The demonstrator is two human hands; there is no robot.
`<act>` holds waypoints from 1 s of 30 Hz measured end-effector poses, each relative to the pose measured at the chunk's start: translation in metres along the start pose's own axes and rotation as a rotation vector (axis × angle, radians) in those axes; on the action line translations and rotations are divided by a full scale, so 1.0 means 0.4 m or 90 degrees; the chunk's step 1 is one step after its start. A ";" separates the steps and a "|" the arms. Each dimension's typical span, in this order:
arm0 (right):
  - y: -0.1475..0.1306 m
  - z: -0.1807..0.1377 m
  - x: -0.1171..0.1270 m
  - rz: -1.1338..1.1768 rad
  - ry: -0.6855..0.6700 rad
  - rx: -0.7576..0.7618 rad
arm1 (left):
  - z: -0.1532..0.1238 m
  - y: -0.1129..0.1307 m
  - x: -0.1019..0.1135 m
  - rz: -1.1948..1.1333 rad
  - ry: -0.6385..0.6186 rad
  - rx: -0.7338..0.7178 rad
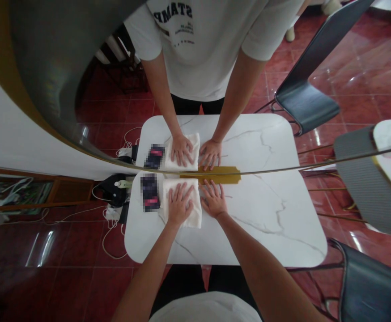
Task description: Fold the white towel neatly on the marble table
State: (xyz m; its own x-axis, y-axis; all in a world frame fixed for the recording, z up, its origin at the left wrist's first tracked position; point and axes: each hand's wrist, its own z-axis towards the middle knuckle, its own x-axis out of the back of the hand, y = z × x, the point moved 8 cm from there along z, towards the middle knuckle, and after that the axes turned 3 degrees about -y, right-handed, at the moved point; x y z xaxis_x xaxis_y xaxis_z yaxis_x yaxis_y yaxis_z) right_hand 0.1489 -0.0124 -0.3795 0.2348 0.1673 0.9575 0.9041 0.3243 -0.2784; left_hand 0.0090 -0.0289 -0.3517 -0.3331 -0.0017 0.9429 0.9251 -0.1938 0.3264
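On the white marble-patterned table (265,241) lies a folded white cloth (193,219). My left hand (180,204) rests flat on top of it, fingers spread and pointing forward. Just right of the cloth, my right hand (214,199) lies palm down on the bare tabletop, fingers apart, close to the cloth's edge. Neither hand grips anything. Beyond my right fingertips is a gold-coloured plate (229,179) at the foot of a large mirror (265,134), which reflects both hands and the cloth.
Left of the cloth sits a dark, pixelated object (150,192) with a pink patch. Cables and a white plug-like block (112,212) hang by the table's left edge. A black chair (373,281) stands at the lower right. A wooden cabinet (71,185) is at the left.
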 end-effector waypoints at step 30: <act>0.039 -0.010 -0.004 0.006 0.108 -0.082 | 0.037 0.119 -0.035 0.053 -0.056 -0.055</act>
State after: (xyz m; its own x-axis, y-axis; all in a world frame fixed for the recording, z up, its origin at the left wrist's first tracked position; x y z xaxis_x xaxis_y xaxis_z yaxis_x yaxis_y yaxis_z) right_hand 0.1642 -0.0112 -0.3851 0.2905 0.0064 0.9569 0.9373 0.1992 -0.2859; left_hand 0.0604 -0.0238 -0.3482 -0.2348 0.0646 0.9699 0.9283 -0.2809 0.2435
